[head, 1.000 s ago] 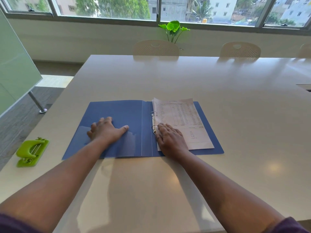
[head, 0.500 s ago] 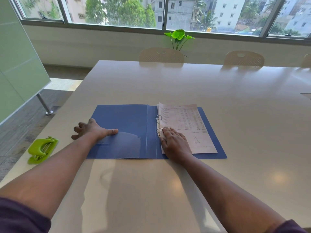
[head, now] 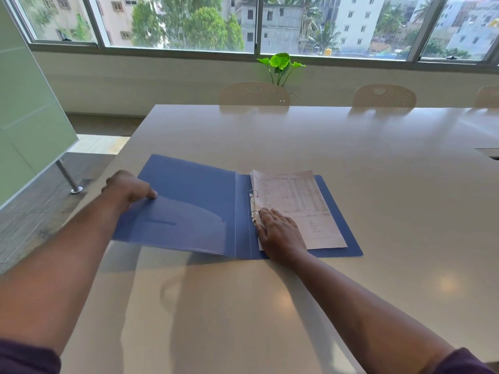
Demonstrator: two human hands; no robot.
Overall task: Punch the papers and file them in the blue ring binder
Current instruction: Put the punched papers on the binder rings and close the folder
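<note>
1. The blue ring binder lies open on the pale surface, stretching from the left hand across to beyond the right hand. Its spine runs away from the person, and the two covers spread out sideways.
2. The papers sit on the binder's right half, threaded on the two metal rings. Their long axis runs away from the person, parallel to the spine, with the printed table at the far end.
3. The right hand lies flat, fingers together, pressing the near left corner of the papers just beside the nearer ring.
4. The left hand grips the outer edge of the left cover, thumb on top. That cover is raised a little off the surface, casting a shadow along its near edge.
5. A clear pocket on the inside of the left cover lies between the two hands; whether anything is in it cannot be told.
6. The surface's left edge runs just beyond the left hand. To the right of the right hand and past the binder the surface is wide and bare.
</note>
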